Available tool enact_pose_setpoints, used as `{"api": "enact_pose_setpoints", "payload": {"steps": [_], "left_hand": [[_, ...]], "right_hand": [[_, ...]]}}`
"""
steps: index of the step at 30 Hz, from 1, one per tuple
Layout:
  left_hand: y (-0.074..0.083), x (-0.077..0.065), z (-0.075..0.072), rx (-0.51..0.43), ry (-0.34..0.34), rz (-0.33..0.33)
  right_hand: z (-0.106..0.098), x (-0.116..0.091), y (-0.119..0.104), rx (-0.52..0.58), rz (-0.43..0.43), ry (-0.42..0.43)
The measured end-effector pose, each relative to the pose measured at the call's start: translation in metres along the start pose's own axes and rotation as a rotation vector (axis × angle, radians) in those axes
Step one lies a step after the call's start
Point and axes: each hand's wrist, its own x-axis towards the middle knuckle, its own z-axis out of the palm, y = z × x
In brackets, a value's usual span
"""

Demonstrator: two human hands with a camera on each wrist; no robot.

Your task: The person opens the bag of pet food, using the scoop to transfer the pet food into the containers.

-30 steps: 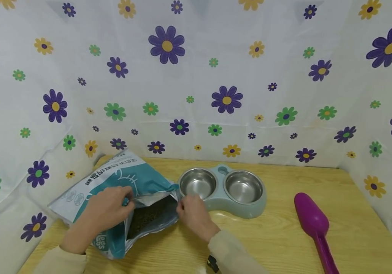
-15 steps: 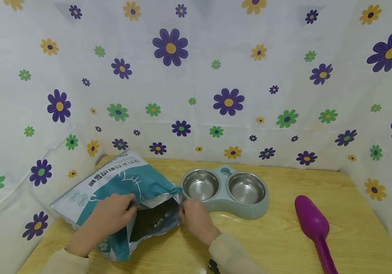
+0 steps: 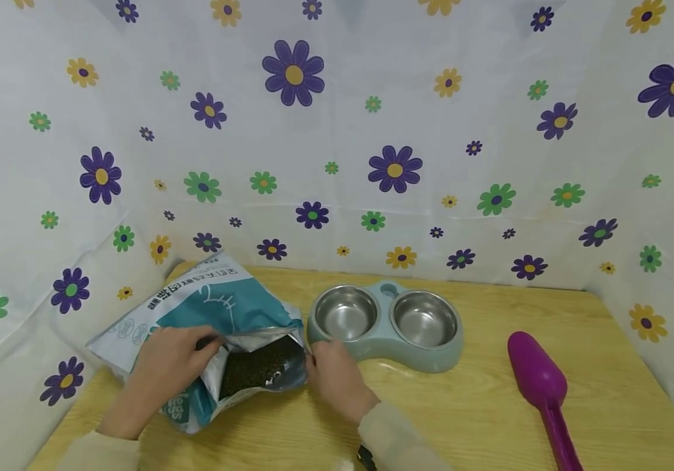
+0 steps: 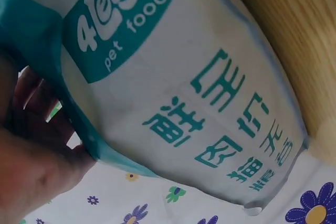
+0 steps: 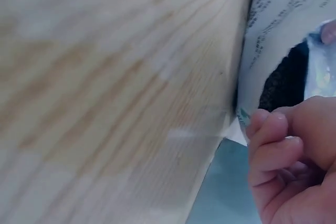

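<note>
A teal and white pet food bag point(image 3: 195, 297) lies on its side, its mouth gaping toward me with dark brown kibble point(image 3: 254, 367) inside. My left hand point(image 3: 172, 360) pinches the bag's rim at the left of the mouth. In the left wrist view, printed lettering covers the bag point(image 4: 210, 103) beside the left hand point(image 4: 42, 145). My right hand point(image 3: 337, 376) pinches the right corner of the mouth, close to the double bowl. From the right wrist, the right hand point(image 5: 289, 156) shows curled fingers at the rim, with the dark opening behind it.
A pale blue-green stand with two steel bowls point(image 3: 386, 327) sits just right of the bag. Farther right on the wooden table point(image 3: 466, 418) lies a purple scoop point(image 3: 539, 379). A flowered white cloth point(image 3: 337, 131) hangs behind and at both sides.
My left hand has shifted a little left with the rim, and the bag's mouth gapes wider, showing more kibble. The right hand stays at its corner; bowls and scoop have not moved.
</note>
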Motion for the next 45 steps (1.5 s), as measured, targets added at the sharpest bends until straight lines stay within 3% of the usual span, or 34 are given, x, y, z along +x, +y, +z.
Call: {"api": "enact_pose_setpoints", "payload": {"steps": [6,9,17,23,31,36,41,45], "left_hand": [[0.005,-0.005,0.005,-0.076,-0.042,-0.029],[0.007,-0.005,0.004,-0.078,-0.059,-0.054],[0.011,0.002,0.000,-0.124,-0.100,-0.071],[0.012,0.004,0.000,-0.117,-0.091,-0.014],[0.007,0.008,0.001,-0.056,0.013,0.114],[0.003,0.012,-0.002,-0.025,0.070,0.152],[0.002,0.012,-0.005,-0.051,0.016,0.128],[0.003,0.011,-0.003,-0.034,0.001,0.144]], "right_hand": [[-0.029,-0.023,0.011,0.215,0.113,-0.079],[-0.048,-0.035,0.023,0.232,0.143,-0.099],[-0.099,-0.066,0.062,0.145,0.222,-0.059],[-0.136,-0.094,0.088,0.036,0.349,-0.078],[-0.191,-0.133,0.136,-0.130,0.597,-0.254],[-0.204,-0.156,0.168,-0.188,0.708,-0.338],[-0.206,-0.174,0.189,-0.161,0.809,-0.430],[-0.206,-0.183,0.193,-0.141,0.827,-0.488]]}}
